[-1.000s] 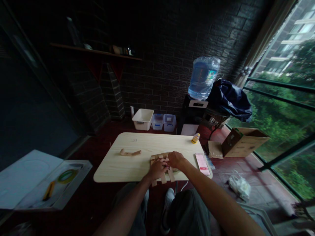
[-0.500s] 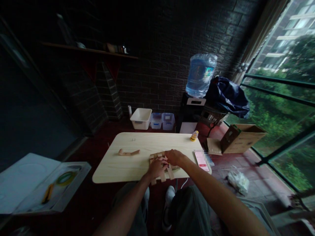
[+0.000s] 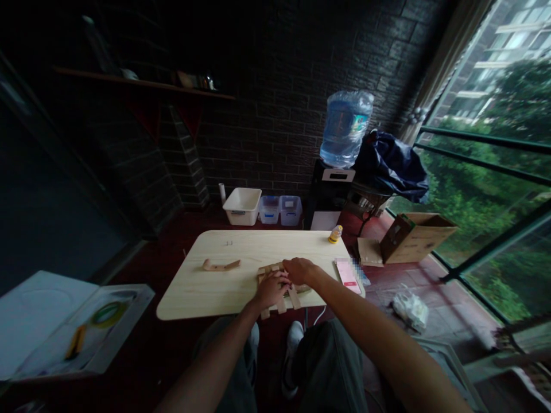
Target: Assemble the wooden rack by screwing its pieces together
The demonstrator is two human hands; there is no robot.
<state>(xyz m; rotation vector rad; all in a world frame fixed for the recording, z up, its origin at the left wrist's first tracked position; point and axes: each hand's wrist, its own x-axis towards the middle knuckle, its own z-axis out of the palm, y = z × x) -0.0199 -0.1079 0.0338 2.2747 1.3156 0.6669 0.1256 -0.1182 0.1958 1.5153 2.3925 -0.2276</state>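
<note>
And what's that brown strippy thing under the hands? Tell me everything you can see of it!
The brown strip piece is made of flat, light-brown bands, some crossing others. It might be paper or thin wood; I can't tell. It lies on the pale table, at the person's side, with at least three band ends pointing toward the person. The left hand rests on it, and the right hand is at its far side. They hide much of its middle.

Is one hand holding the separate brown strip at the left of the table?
No, the separate brown strip lies untouched on the table, while the left hand and the right hand are at the crossed strips.
</note>
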